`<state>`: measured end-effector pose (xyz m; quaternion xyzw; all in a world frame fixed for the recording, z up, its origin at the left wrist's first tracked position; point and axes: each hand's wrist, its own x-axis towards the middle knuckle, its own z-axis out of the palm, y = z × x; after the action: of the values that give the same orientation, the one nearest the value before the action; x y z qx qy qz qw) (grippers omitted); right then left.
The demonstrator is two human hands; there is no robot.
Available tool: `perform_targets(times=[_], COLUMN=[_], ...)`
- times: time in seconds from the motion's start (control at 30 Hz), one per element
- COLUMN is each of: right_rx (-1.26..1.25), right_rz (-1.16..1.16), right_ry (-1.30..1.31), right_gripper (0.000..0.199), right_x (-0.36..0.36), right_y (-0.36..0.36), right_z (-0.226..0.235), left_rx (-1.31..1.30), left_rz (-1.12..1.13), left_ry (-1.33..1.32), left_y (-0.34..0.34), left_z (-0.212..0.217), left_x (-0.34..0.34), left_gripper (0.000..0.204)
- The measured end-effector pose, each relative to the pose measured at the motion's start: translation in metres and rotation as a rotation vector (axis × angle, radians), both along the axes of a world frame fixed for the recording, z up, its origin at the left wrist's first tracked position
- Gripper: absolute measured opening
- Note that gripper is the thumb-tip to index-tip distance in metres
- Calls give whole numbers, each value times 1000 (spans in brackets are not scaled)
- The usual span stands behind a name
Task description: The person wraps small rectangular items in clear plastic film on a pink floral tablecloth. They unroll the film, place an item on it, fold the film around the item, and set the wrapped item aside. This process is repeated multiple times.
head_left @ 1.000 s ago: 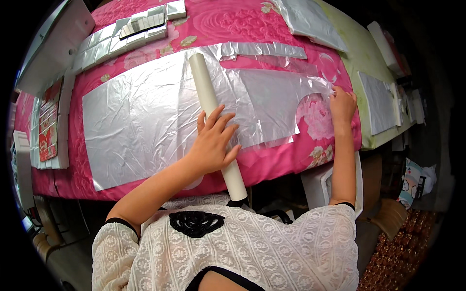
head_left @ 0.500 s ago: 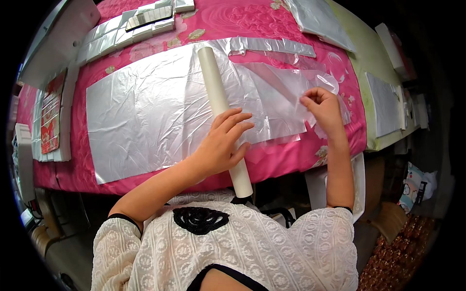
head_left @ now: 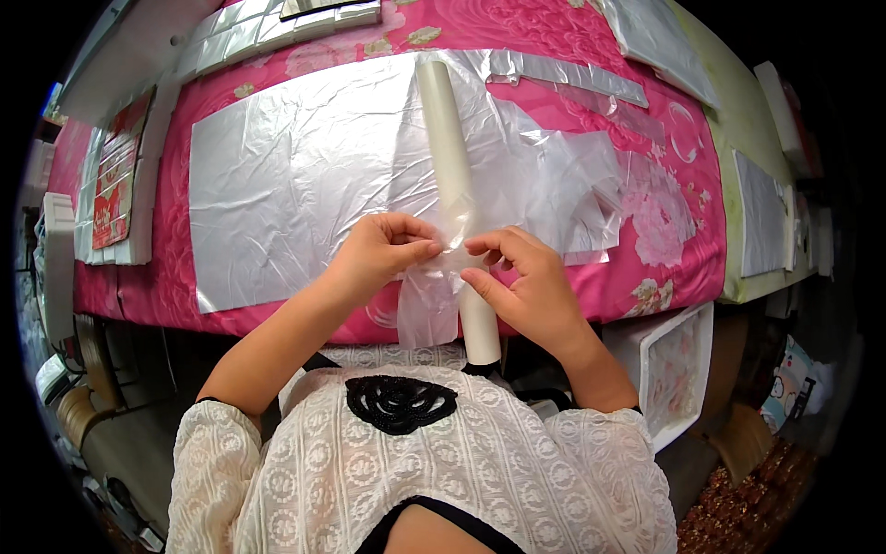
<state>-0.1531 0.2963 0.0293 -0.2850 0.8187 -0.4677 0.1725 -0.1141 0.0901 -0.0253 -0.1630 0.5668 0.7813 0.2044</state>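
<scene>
Clear plastic film point(head_left: 429, 309) lies bunched over the lower half of a pale cylindrical tube point(head_left: 448, 138), near the centre of the frame, one flap hanging at the tube's left. The left hand point(head_left: 374, 254) has thumb and forefinger pinched together on the film; the right hand point(head_left: 535, 286) has its thumb and forefinger apart, close to the tube. Good handling probably calls for light, even tension, the film kept square to the tube and creases smoothed outward. Silvery sheeting point(head_left: 295, 175) spreads at left, over a pink floral cloth point(head_left: 480, 23) covering the worktop.
</scene>
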Motion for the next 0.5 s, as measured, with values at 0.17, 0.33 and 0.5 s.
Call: perform_targets(times=[0.17,0.33,0.5], right_rx=[-3,-160,-207], right_rz=[-144,-268,-665], right_ry=[-1,-54,-54], right_gripper=[18,10,11], right_x=[7,-24,-123], right_y=[-8,28,153], right_z=[-11,-31,-35], left_rx=[8,141,168], left_rz=[-60,11,130], left_ry=[114,-51,-81], left_y=[21,16,20], left_z=[-4,8,10], left_x=[-6,-6,-10], left_gripper=[22,26,23])
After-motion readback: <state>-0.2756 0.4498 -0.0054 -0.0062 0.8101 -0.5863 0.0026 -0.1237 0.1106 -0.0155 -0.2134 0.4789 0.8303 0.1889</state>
